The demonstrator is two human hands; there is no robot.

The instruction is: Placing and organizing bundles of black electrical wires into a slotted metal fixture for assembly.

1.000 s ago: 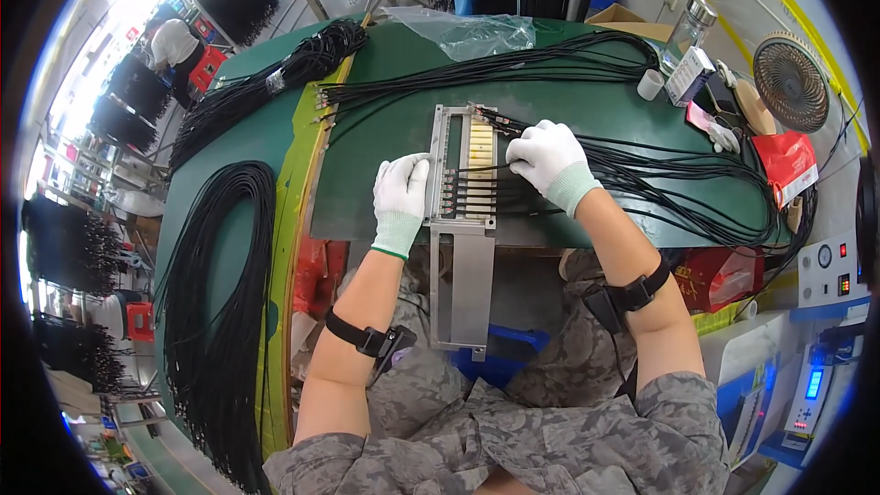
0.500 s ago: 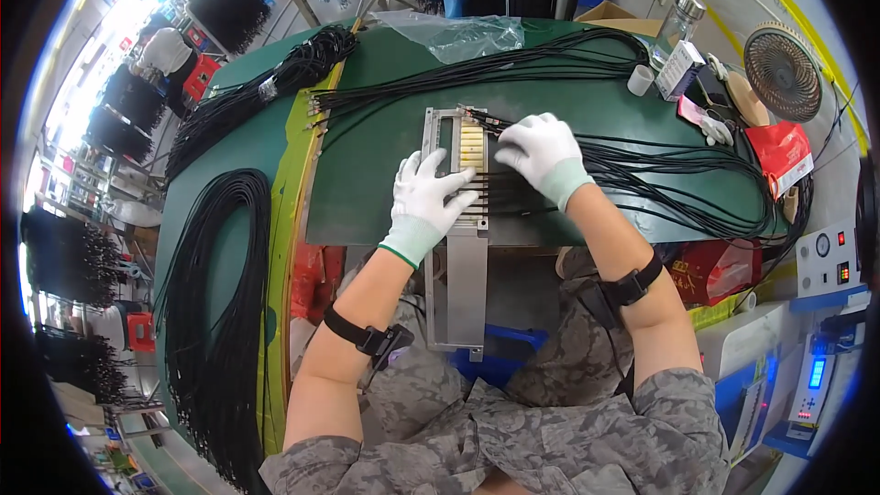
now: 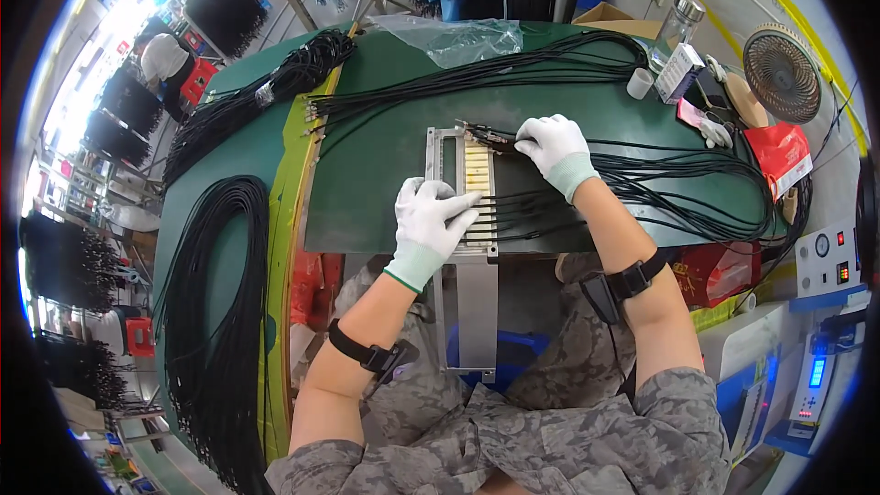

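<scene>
A metal fixture frame (image 3: pixel 432 163) with a row of cream slotted blocks (image 3: pixel 477 170) lies at the front edge of the green table. Several black cables (image 3: pixel 527 202) run rightward from its nearer slots. My left hand (image 3: pixel 427 220), in a white glove, rests over the frame's left side, its index finger and thumb apart and touching the blocks near those cables. To the right, my gloved right hand (image 3: pixel 555 148) pinches a black cable beside a small cluster of cable ends (image 3: pixel 488 136) at the fixture's far end. Its fingertips partly hide the cable.
Looped black cables (image 3: pixel 715 179) spread to the right. More cable bundles lie at the back (image 3: pixel 513 69) and along the left (image 3: pixel 215 312). A clear plastic bag (image 3: pixel 458 41), a glass bottle (image 3: pixel 676 27), a small box (image 3: pixel 679 73) and a fan (image 3: pixel 782 71) stand farther off.
The fixture has shifted a little toward me, with my left hand following it. My right hand has moved slightly rightward, away from the blocks.
</scene>
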